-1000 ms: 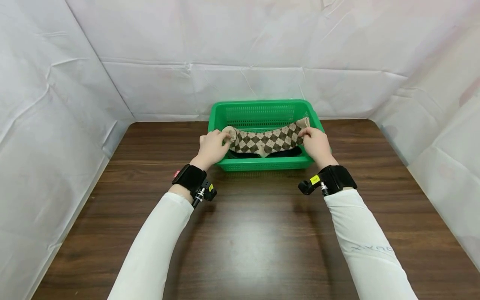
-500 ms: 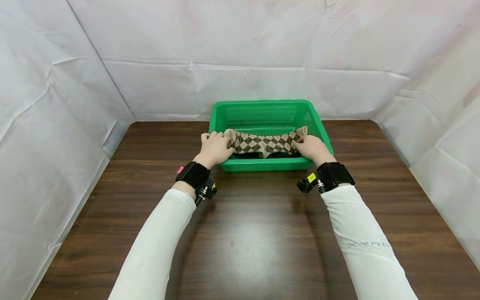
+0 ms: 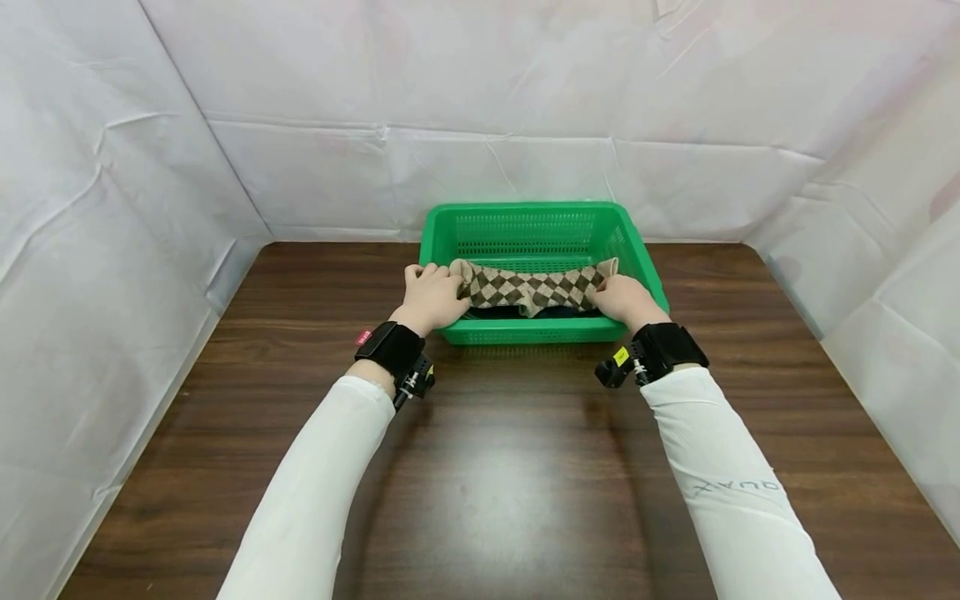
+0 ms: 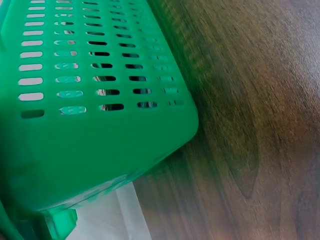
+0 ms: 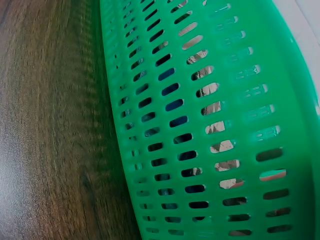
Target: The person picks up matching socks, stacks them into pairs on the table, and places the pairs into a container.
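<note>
A beige and brown argyle sock (image 3: 528, 288) lies stretched sideways inside a green plastic basket (image 3: 525, 335). At the sock's left end, my left hand (image 3: 432, 297) reaches over the basket's left side and holds it with curled fingers. My right hand (image 3: 628, 302) pinches the sock close to its right end, fingertips inside the basket. Dark fabric (image 3: 495, 312) shows beneath the sock. Both wrist views show only the basket's slotted outer wall (image 4: 95, 145), with patterned cloth glimpsed through the slots on the right side; the fingers are out of sight there.
The basket stands at the back of a dark wood-grain table (image 3: 495, 467), near a white sheet wall (image 3: 517, 167). White sheets also enclose the left and right sides. A black strap with a small camera (image 3: 617, 369) sits on each wrist.
Both hands have lowered the sock farther into the basket. The right hand has shifted slightly inward and down. Over the last half second hardly anything moved.
</note>
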A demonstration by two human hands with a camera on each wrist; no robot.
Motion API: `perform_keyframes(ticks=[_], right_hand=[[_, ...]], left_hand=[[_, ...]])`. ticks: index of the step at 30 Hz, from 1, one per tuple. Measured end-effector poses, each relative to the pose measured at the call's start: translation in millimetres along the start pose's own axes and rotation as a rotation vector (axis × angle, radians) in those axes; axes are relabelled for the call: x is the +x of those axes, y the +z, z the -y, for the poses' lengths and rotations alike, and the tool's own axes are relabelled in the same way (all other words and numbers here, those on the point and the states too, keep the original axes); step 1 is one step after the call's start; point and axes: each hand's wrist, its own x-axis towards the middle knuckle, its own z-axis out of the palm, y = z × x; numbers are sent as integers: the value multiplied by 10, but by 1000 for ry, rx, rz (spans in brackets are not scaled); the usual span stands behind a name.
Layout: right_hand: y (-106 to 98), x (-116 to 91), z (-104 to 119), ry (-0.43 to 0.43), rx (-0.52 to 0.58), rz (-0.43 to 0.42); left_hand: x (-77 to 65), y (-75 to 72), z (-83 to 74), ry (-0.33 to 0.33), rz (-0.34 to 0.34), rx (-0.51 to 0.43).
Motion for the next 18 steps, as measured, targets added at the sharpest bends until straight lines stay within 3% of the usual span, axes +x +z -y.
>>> perform_keyframes(ticks=[12, 18], right_hand=[[30, 54, 10, 22, -89, -18], [24, 60, -2, 9, -126, -9]], left_hand=[[54, 21, -3, -40, 34, 22], [30, -24, -28, -22, 57, 40]])
